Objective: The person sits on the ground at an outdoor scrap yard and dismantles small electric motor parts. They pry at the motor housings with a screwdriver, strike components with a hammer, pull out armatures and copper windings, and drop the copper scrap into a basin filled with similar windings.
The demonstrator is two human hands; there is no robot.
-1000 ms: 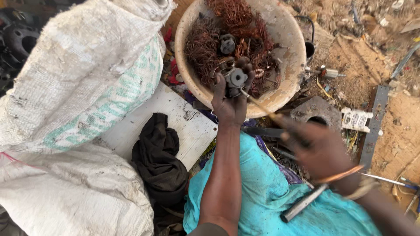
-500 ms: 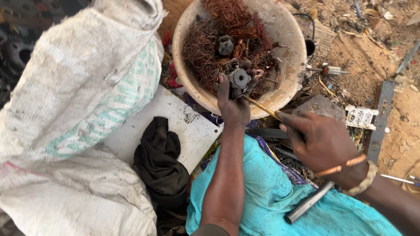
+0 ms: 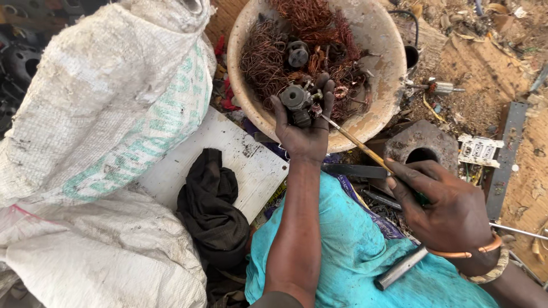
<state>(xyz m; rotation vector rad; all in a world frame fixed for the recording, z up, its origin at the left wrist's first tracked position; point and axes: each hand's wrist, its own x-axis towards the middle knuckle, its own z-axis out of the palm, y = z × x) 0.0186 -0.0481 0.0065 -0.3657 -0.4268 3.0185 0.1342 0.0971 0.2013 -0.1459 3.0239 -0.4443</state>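
**Scrap part held over a bowl of copper wire, on bare dirt ground**

The scene was outdoors, on sandy brown ground strewn with scraps along the upper right of the frame. No bench was in use; things lay on the earth and on the person's lap, which was covered by a turquoise cloth at lower centre.

The left hand, palm up at upper centre, had its grip closed around a small dark metal motor part, held over the near rim of a wide, worn tan bowl. The bowl held a tangle of reddish copper wire and other dark parts.

The right hand, at right of centre, gripped a thin screwdriver whose shaft ran up and left, its tip touching the motor part.

A large white woven sack filled the left of the frame, with another pale sack below it. A white board lay beside them, with a crumpled black cloth on its lower edge. A grey metal tube rested on the turquoise cloth at lower right. A dark block with a round hole sat just beyond the right hand.
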